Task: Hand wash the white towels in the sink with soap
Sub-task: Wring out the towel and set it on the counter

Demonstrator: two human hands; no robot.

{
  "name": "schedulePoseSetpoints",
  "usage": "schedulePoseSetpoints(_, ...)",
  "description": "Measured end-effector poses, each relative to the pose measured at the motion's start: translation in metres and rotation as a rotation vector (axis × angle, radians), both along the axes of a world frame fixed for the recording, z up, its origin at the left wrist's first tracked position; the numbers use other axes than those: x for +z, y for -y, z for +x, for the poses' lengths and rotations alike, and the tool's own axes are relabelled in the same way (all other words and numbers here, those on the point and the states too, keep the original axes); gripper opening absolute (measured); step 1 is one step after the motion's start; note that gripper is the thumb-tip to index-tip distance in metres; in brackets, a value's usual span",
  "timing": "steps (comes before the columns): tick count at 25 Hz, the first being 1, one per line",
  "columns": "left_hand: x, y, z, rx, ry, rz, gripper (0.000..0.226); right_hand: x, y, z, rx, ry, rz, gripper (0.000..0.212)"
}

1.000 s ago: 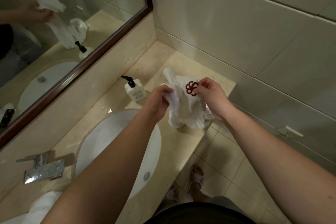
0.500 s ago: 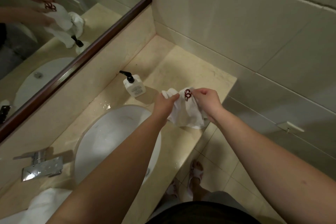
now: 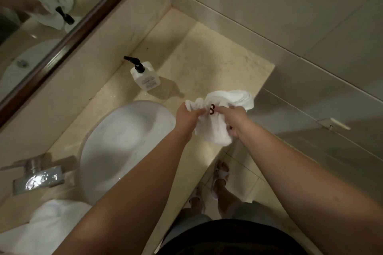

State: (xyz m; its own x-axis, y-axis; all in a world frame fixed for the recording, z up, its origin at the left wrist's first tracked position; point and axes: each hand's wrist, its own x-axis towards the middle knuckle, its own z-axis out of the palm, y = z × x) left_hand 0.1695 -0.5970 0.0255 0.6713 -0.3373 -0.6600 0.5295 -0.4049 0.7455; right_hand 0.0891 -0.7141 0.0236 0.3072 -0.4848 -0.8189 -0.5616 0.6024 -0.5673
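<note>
- I am holding the white towel (image 3: 215,128) with both hands. My left hand (image 3: 187,119) is pinching a bunched corner of it, fingers curled tight round the cloth, and my right hand (image 3: 235,121) is gripping the other side just beside the red embroidered mark (image 3: 211,109).
- The cloth is hanging between the two hands in a crumpled bundle, and one fold is sticking out past my right hand toward the wall.
- Compared with one second ago, the towel is now lower and more gathered. Before, it was lifted and opened so that the whole red mark was showing; now only a part of the mark is visible.
- The towel is hanging over the front part of the counter (image 3: 207,54), to the right of the sink (image 3: 124,143), and not inside the basin. I cannot tell if it is touching the counter.
- I am judging that I am setting this piece aside or getting ready to carry it to the basin; the pictures are not deciding which.
- The soap bottle (image 3: 145,76) is standing upright on the counter behind the sink, near my left hand but apart from it.
- The faucet (image 3: 38,176) is at the left of the basin, and I am seeing no running water.
- A second white towel (image 3: 43,227) is lying on the counter at the lower left, so more washing is probably waiting.
</note>
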Motion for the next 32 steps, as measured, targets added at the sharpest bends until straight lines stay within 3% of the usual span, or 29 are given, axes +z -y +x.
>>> schedulePoseSetpoints(4, -0.002, 0.016, 0.019, 0.059, 0.064, 0.016, 0.016, 0.010, 0.020, 0.012, 0.161, -0.072, -0.440, 0.019)
schedulePoseSetpoints(6, -0.005, 0.025, 0.029, 0.050, 0.060, 0.001, 0.035, 0.015, 0.034, 0.018, 0.173, -0.038, -0.548, 0.023)
schedulePoseSetpoints(9, -0.015, 0.027, 0.039, -0.218, 0.102, 0.130, 0.058, 0.005, 0.052, 0.020, 0.125, 0.093, -0.397, 0.035)
schedulePoseSetpoints(12, -0.029, 0.014, 0.036, -0.378, 0.206, 0.359, 0.048, -0.010, 0.050, 0.004, 0.171, -0.059, -0.408, 0.045)
schedulePoseSetpoints(18, -0.046, -0.014, 0.017, -0.609, 0.308, 0.533, 0.023, -0.018, 0.024, -0.023, 0.171, -0.126, -0.583, 0.031)
schedulePoseSetpoints(21, -0.049, -0.019, 0.017, -0.575, 0.408, 0.435, 0.019, -0.017, 0.024, -0.028, 0.091, -0.175, -0.495, 0.036)
schedulePoseSetpoints(23, -0.045, -0.019, 0.018, -0.503, 0.371, 0.363, 0.019, -0.017, 0.026, -0.031, -0.026, -0.160, -0.367, 0.040)
schedulePoseSetpoints(26, -0.048, -0.025, 0.020, -0.540, 0.315, 0.362, 0.026, -0.017, 0.020, -0.037, -0.171, -0.035, -0.227, 0.024)
schedulePoseSetpoints(29, -0.056, -0.033, 0.020, -0.642, 0.444, 0.387, 0.025, -0.020, 0.006, -0.044, -0.117, -0.039, -0.219, 0.012)
schedulePoseSetpoints(32, -0.046, -0.035, 0.016, -0.543, 0.456, 0.228, 0.025, -0.012, -0.002, -0.046, -0.020, -0.079, -0.325, 0.007)
